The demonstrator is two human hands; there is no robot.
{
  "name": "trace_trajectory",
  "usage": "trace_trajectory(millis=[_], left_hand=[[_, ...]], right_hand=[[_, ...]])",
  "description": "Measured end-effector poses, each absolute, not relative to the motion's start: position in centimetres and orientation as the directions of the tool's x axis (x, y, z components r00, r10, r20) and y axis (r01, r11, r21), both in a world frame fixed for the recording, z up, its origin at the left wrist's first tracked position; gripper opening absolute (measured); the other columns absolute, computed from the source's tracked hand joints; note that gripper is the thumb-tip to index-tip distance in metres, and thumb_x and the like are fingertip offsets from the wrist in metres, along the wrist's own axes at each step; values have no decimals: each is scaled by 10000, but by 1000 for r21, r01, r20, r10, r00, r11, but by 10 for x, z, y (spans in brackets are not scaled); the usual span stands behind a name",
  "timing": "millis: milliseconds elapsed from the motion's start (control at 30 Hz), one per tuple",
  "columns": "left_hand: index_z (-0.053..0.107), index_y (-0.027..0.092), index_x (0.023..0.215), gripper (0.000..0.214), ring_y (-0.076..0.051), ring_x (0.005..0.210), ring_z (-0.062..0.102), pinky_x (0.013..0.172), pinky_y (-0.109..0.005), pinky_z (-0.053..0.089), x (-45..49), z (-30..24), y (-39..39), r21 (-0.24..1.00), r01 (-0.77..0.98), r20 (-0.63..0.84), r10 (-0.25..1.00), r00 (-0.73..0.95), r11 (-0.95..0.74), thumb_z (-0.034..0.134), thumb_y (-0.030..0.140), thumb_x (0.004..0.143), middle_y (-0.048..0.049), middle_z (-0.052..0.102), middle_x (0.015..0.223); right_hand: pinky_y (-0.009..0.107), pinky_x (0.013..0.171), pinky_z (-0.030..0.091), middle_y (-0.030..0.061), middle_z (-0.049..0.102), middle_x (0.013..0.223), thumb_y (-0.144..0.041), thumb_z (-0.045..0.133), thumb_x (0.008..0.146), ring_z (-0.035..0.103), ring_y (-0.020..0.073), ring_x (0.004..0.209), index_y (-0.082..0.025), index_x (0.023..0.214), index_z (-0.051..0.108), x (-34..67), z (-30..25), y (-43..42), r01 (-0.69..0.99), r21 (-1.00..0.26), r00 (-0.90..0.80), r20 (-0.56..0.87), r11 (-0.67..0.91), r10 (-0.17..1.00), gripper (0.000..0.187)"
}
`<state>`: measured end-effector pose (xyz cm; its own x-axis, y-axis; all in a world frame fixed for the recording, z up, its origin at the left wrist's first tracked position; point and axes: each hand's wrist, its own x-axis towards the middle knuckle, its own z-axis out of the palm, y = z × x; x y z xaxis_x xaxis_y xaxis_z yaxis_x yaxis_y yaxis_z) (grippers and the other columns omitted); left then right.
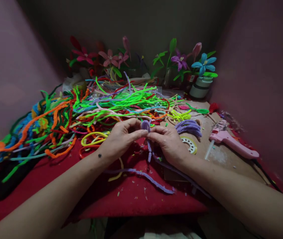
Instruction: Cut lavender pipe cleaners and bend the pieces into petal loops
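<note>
Purple pipe-cleaner piece (pixel 145 125), pinched by left grip (pixel 121 137) and right grip (pixel 167 141), fingertips closed on it; purple bundle (pixel 188 128) (strands curved) beside right grip; glue gun (pixel 233 142) farther right.

Left forearm (pixel 59 194) enters from eight o'clock, right forearm (pixel 231 184) from four; left hand (pixel 123 135) and right hand (pixel 167 142) pinch, close together.
</note>
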<state>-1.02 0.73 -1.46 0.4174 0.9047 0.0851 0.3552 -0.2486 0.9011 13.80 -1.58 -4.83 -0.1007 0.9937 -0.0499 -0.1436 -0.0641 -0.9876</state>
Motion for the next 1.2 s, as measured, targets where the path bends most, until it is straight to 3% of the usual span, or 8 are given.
trace_trajectory(millis=[133,367,533,633,800,900,1067,1200], left_hand=[[614,136,730,187,-115,680,508,667,-210,401,-7,-14,4,942,286,62,927,370,-177,613,323,726,11,582,709],[466,149,536,281,-67,516,330,492,-192,289,-4,-18,-3,904,375,95,953,288,-204,619,311,707,60,391,538],[425,155,513,304,-76,522,310,489,-207,264,-4,-23,-4,845,458,161,948,274,-276,577,316,721,57,336,521],[473,147,537,264,-78,542,337,507,-208,274,-4,-25,-3,836,462,188,946,266,-296,577,305,721,52,379,537],[480,134,541,280,-59,499,354,485,-194,283,-5,-25,2,975,219,-44,948,316,-28,642,316,678,55,431,524],[525,127,567,248,-62,503,417,508,-190,329,-7,-29,5,994,104,-73,952,298,43,664,302,673,42,500,547],[549,132,611,204,-89,501,511,523,-212,408,-8,-32,8,987,-35,-136,936,324,155,692,266,667,22,558,564],[576,149,706,153,-125,469,546,494,-260,454,-9,-29,8,963,-100,-180,874,451,249,688,249,675,25,556,558]], right_hand=[[199,417,289,-42,514,446,-161,502,684,405,62,402,-159,557,573,136,-45,-21,-21,-1000,-126,-16,-18,992,146],[213,431,286,-41,458,457,-190,475,691,371,72,431,-159,529,540,134,-48,-24,262,-957,-84,110,128,990,178],[202,478,307,-35,469,482,-176,469,697,396,72,476,-152,563,597,134,-47,-27,396,-874,-106,259,280,960,187],[203,461,317,-30,496,463,-174,454,693,423,77,448,-147,568,593,133,-44,-27,334,-925,-100,159,183,982,189],[202,430,299,-38,482,414,-144,460,671,417,70,400,-154,490,514,134,-41,-24,283,-952,-118,90,120,989,189],[197,424,294,-47,483,417,-138,479,678,406,60,391,-154,498,511,136,-42,-20,192,-978,-162,53,84,985,184],[200,447,335,-29,549,484,-329,593,718,456,69,424,-138,621,602,137,-48,-16,-77,-993,-278,-69,-94,958,215],[210,450,356,-7,586,508,-396,642,681,490,82,430,-135,626,626,137,-51,-16,-140,-979,-295,-101,-147,950,266]])
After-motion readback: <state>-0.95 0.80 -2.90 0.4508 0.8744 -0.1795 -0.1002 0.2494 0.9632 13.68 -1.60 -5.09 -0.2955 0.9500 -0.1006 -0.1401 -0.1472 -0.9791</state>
